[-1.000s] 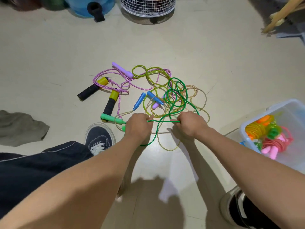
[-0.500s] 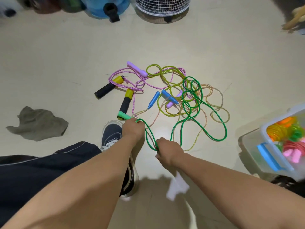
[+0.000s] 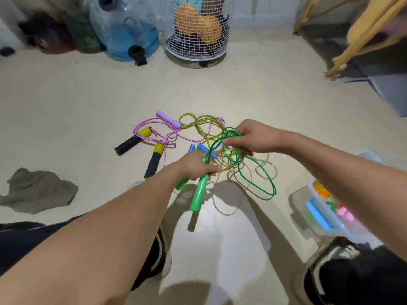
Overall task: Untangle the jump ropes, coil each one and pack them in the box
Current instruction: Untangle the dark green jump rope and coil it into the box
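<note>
**Inspector A:** Head view, the only one we have. We record the left hand [image 3: 196,166] gripping the two green plastic handles [image 3: 198,194] of the green cord jump rope [image 3: 259,183]; the handles hang down from the fist above the pale floor [image 3: 88,106]. The right hand [image 3: 253,139] is closed round a bunch of green loops, raised over the tangle.

**Inspector B:** Agreed. We note the green cord passes through the yellow-green translucent rope [image 3: 193,119] and the thin beige speckled rope [image 3: 264,172], and one long loop lies on the floor. The pink braided rope [image 3: 154,133] with yellow-and-black foam handles [image 3: 130,143] lies to the left, apart from both hands. The lilac plastic handle [image 3: 168,119] lies at the far side of the pile.

**Inspector A:** And the clear plastic box [image 3: 317,208] with the blue latch sits at the right, already holding coiled ropes.

**Inspector B:** Our judgement on the step: the green rope is being freed. We would advise keeping both handles together in the left hand and feeding the loops out slowly. A hard pull would likely tighten the crossings and drag the blue plastic handles [image 3: 203,148] along.

**Inspector A:** We concur. Coil only once the cord runs clear.
</note>
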